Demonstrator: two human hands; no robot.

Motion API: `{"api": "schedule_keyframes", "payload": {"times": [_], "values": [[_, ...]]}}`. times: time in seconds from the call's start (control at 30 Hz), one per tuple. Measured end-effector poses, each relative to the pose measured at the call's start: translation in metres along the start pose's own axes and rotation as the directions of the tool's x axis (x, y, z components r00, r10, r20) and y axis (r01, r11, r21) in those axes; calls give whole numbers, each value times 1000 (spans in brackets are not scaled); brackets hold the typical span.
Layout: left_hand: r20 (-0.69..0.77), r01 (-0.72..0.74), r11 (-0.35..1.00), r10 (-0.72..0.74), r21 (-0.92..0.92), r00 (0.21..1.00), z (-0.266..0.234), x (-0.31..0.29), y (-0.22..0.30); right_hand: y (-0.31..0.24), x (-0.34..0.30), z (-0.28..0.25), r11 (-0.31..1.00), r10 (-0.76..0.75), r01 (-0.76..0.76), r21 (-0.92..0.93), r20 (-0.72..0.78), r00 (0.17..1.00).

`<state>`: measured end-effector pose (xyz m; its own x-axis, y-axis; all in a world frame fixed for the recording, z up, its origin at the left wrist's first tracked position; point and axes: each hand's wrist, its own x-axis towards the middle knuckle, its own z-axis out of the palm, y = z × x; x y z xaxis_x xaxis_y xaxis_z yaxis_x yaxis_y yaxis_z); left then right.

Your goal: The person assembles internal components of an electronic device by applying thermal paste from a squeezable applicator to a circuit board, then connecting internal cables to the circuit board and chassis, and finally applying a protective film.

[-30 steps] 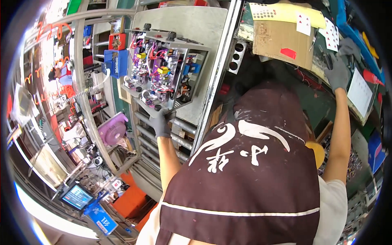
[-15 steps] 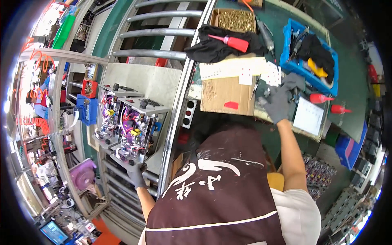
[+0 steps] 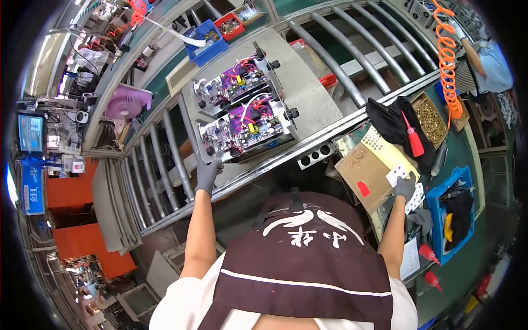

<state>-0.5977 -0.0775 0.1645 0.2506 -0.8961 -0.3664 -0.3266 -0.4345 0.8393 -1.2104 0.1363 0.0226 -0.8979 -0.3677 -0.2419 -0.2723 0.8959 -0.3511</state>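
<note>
My left hand (image 3: pixel 208 175), in a grey glove, is at the near left corner of an open metal chassis (image 3: pixel 253 129) packed with circuit boards and purple and red wiring. Its fingers are apart and touch the chassis or the plate edge. A second similar chassis (image 3: pixel 234 82) stands just behind. My right hand (image 3: pixel 406 188), also gloved, bends its fingers over the end of a yellow sheet (image 3: pixel 379 147), beside a white card (image 3: pixel 396 173) with dark red triangles. What lies between those fingertips is hidden. A brown cardboard piece (image 3: pixel 360 168) with a red patch lies left of it.
Both chassis stand on a grey plate (image 3: pixel 313 93) over a roller conveyor (image 3: pixel 341 77). At the right are a blue crate (image 3: pixel 437 212), red bottles (image 3: pixel 413 144), a box of brass screws (image 3: pixel 430 121) and a coiled orange hose (image 3: pixel 448 60). Small parts bins (image 3: pixel 209 47) stand behind.
My view has swung left, toward the conveyor. My right hand has moved from the grey cloth to the sheet and card, its fingers drawing in. My left hand stays by the chassis corner.
</note>
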Motion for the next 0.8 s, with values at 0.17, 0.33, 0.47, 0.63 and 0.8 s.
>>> {"api": "schedule_keyframes", "payload": {"times": [0.17,0.33,0.47,0.63,0.8], "values": [[-496,-276,961,227,-26,838,23,-42,-38,-18,-32,-8,709,-223,209,674,-67,972],[363,-159,987,161,-36,918,81,-107,47,-188,-169,-77,533,-691,0,846,435,578],[777,79,984,75,-158,625,117,-91,87,-257,-218,-75,516,-788,-108,850,521,329],[716,211,901,140,-378,684,114,-76,71,-277,-247,-64,488,-825,125,864,410,389],[688,262,871,112,-415,717,87,-77,84,-299,-262,-53,227,-953,591,774,51,299]]}}
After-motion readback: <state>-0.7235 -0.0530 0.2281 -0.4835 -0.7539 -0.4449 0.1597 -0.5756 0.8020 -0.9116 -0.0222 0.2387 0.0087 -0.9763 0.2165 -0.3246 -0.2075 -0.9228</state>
